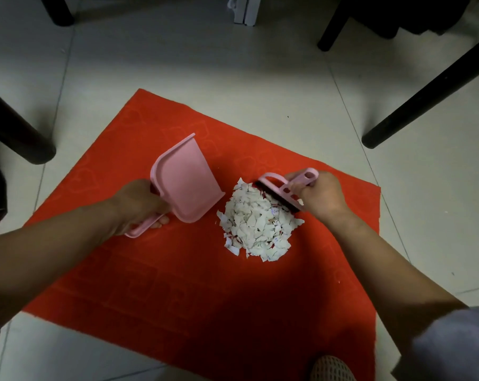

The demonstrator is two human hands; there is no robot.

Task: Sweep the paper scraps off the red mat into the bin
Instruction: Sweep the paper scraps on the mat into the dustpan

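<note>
Pale tiled floor point(178, 78), red mat point(178, 284): left hand point(139, 204) grips pink dustpan point(186, 182) tilted beside the paper scraps point(256, 224), right hand point(319, 195) clasps brush point(282, 195) behind them; lay the pan's lip flat first, sweep short; bin unseen.

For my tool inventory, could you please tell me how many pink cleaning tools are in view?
2: a pink dustpan on the mat's left, gripped by the left hand, and a pink brush at the scrap pile's right edge, gripped by the right hand.
</note>
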